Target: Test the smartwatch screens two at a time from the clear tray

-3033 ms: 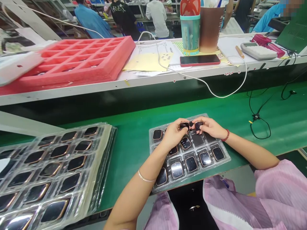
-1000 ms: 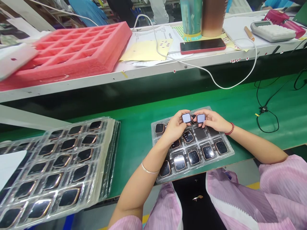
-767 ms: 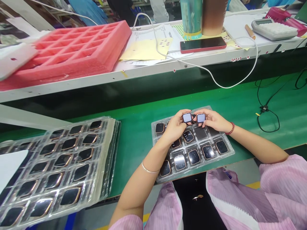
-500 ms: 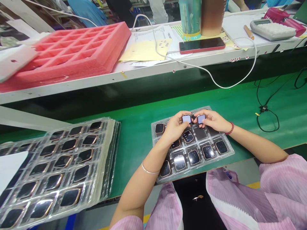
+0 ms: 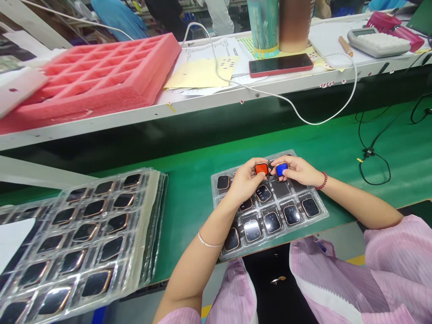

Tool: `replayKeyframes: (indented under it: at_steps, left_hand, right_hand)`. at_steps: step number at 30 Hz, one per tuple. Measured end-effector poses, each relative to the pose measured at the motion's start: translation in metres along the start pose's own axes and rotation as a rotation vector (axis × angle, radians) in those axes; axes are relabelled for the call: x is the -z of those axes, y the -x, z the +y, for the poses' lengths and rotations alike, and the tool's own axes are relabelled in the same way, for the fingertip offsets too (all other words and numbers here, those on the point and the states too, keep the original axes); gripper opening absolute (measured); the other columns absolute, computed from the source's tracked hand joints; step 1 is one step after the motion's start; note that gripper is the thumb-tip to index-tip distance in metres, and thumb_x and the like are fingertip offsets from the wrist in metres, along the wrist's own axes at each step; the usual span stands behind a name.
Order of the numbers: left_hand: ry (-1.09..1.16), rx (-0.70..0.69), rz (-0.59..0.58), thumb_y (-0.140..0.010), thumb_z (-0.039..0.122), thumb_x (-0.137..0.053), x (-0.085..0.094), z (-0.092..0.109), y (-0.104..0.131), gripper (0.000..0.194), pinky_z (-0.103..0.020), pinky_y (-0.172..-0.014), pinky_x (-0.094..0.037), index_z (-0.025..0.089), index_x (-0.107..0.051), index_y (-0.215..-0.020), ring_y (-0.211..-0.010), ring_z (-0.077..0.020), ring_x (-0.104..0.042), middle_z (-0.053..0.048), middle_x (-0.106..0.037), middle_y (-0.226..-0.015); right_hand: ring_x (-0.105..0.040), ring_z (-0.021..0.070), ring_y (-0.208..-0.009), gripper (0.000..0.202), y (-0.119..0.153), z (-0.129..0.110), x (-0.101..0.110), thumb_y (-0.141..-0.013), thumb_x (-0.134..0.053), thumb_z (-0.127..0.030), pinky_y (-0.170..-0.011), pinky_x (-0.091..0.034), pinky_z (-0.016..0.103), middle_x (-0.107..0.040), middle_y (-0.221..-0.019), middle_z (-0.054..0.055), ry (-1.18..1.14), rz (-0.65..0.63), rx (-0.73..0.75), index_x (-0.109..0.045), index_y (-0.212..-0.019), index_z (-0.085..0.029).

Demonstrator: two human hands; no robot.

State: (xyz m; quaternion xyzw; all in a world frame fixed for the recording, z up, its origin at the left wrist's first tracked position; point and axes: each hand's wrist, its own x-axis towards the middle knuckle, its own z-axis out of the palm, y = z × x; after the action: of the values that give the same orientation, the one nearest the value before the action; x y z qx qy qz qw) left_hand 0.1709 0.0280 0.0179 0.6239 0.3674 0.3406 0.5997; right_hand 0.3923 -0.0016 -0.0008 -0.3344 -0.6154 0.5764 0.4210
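My left hand is closed on a smartwatch body whose square screen glows red-orange, the thumb at its lower edge. Close beside it, my right hand grips a second smartwatch body with a blue screen, my thumb over its lower right corner. Both are held above a clear plastic tray. In the tray's pockets lie several watch bodies with dark screens, such as one watch body showing small white marks. A pocket below my right hand holds no watch. My hands hide part of the tray's back row.
Stacked clear trays with more watch bodies stand at the left on the green table. Above the back runs a white shelf with a pink foam tray, phone, calculator and bottles. A white cable hangs down.
Both held screens were pale white-lilac; now the left one is red-orange and the right one blue. My hands keep nearly the same place, and the whole view has shifted slightly.
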Motion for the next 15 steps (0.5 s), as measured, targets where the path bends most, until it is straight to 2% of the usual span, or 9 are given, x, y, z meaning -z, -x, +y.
replayKeyframes:
  at_steps: [4,9,15]
  left_hand:
    - [-0.027,0.001,0.017,-0.074,0.018,-0.070,-0.0005,0.0015,0.0008,0.038,-0.033,-0.086,-0.052,0.016,-0.063,-0.111,-0.094,-0.0195,-0.067,-0.007,-0.072,-0.104]
    - [-0.028,0.015,0.019,-0.077,0.024,-0.069,0.0000,0.0015,0.0007,0.033,-0.032,-0.077,-0.054,0.016,-0.064,-0.109,-0.085,-0.0188,-0.066,-0.007,-0.071,-0.097]
    - [-0.037,-0.015,0.010,-0.077,0.023,-0.068,-0.0005,0.0018,0.0006,0.031,-0.031,-0.075,-0.053,0.016,-0.064,-0.107,-0.083,-0.0183,-0.066,-0.006,-0.070,-0.095]
  right_hand:
    - [-0.072,0.0135,-0.079,0.038,0.0001,-0.0008,0.0001,-0.085,-0.064,-0.010,-0.074,-0.063,0.028,-0.075,-0.108,0.008,0.006,0.002,-0.006,-0.063,-0.122,-0.016]
    - [-0.072,0.0133,-0.078,0.033,0.0006,-0.0020,0.0001,-0.089,-0.061,-0.014,-0.072,-0.063,0.027,-0.076,-0.106,0.008,0.026,0.008,-0.018,-0.063,-0.122,-0.015]
    - [-0.072,0.0132,-0.076,0.030,-0.0002,-0.0014,-0.0001,-0.086,-0.062,-0.013,-0.070,-0.063,0.027,-0.076,-0.104,0.008,0.017,0.002,0.000,-0.065,-0.116,-0.015]
